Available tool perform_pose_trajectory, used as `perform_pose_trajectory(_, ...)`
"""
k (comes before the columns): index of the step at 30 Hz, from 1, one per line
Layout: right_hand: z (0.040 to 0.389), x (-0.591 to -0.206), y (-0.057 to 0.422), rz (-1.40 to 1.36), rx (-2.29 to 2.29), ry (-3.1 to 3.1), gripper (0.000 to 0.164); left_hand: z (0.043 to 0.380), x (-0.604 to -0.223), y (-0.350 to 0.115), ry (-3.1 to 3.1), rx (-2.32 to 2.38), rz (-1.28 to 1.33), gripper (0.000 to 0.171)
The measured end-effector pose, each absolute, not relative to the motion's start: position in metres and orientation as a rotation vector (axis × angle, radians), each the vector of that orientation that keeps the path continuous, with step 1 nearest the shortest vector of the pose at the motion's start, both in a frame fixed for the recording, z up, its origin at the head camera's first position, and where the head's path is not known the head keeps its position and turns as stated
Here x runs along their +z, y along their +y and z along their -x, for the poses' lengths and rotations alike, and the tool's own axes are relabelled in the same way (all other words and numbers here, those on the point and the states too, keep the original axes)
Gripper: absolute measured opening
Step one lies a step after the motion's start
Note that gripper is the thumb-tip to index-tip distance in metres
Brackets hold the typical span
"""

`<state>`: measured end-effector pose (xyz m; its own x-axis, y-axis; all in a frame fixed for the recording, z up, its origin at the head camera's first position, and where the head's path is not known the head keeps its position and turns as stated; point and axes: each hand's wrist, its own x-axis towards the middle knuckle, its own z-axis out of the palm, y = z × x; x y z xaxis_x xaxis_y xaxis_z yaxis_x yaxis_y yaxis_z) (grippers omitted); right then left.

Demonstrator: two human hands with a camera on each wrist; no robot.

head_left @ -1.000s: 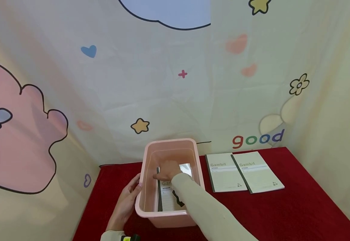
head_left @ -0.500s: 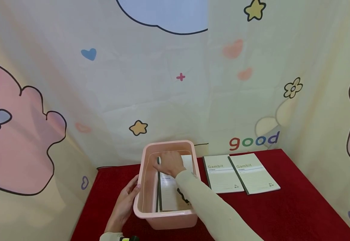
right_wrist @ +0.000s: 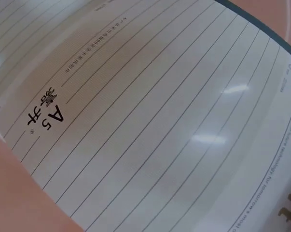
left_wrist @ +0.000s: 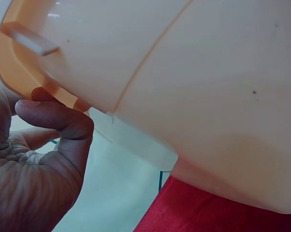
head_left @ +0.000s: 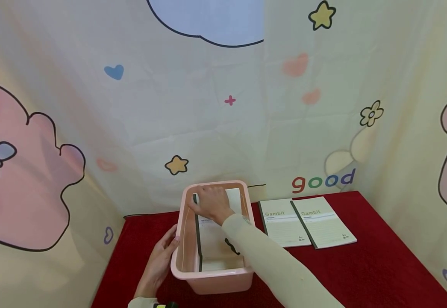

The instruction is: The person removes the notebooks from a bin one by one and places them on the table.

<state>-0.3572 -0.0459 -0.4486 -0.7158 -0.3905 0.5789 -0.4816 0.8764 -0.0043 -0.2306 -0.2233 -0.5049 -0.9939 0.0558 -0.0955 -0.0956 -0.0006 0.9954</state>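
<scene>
A pink plastic bin (head_left: 223, 283) stands on the red cloth. My left hand (head_left: 158, 262) holds its left rim; in the left wrist view the thumb (left_wrist: 70, 123) presses just beneath the rim. Inside the bin, my right hand (head_left: 212, 205) grips the far end of a pale notebook (head_left: 217, 237) with a dark spine. That end is raised, and the near end sits above another notebook (head_left: 219, 264) lying in the bin. The right wrist view shows the lined cover (right_wrist: 140, 111) close up, while the right fingertips are hidden.
Two more "Gambit" notebooks, one on the left (head_left: 285, 222) and one on the right (head_left: 322, 222), lie side by side on the red cloth (head_left: 377, 265), right of the bin. A patterned curtain (head_left: 192, 107) rises behind the bin.
My right hand has moved up and toward the far end of the bin, bringing the top notebook with it and uncovering the lower one's near end. The left hand stays on the rim.
</scene>
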Motion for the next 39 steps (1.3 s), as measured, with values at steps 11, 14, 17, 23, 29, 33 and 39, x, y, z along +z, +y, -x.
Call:
perform_pose_trajectory(11, 0.348, -0.419, -0.044, -0.686, 0.215, -2.172, 0.033, 0.231, -0.505, -0.222, 2.138, 2.15, 0.044, 0.057)
perform_pose_trajectory(14, 0.347, -0.408, -0.043, -0.696, 0.221, -2.087, 0.03, 0.231, -0.505, -0.223, 2.13, 2.156, 0.032, 0.056)
perform_pose_trajectory(17, 0.345, -0.397, -0.04, -0.709, 0.223, -2.034, 0.029, 0.231, -0.505, -0.223, 2.124, 2.164, 0.034, 0.055)
perform_pose_trajectory(23, 0.34, -0.378, -0.031, -0.723, 0.252, -1.951, 0.027, 0.23, -0.505, -0.223, 2.124, 2.167, 0.038, 0.054)
perform_pose_trajectory(29, 0.334, -0.36, -0.016, -0.716, 0.3, -1.849, 0.025, 0.229, -0.506, -0.222, 2.117, 2.178, 0.043, 0.054)
perform_pose_trajectory(33, 0.329, -0.345, -0.006, -0.706, 0.32, -1.808, 0.026, 0.229, -0.506, -0.223, 2.117, 2.176, 0.036, 0.054)
perform_pose_trajectory(39, 0.321, -0.325, 0.008, -0.689, 0.36, -1.759, 0.029, 0.229, -0.505, -0.224, 2.123, 2.179, 0.028, 0.055)
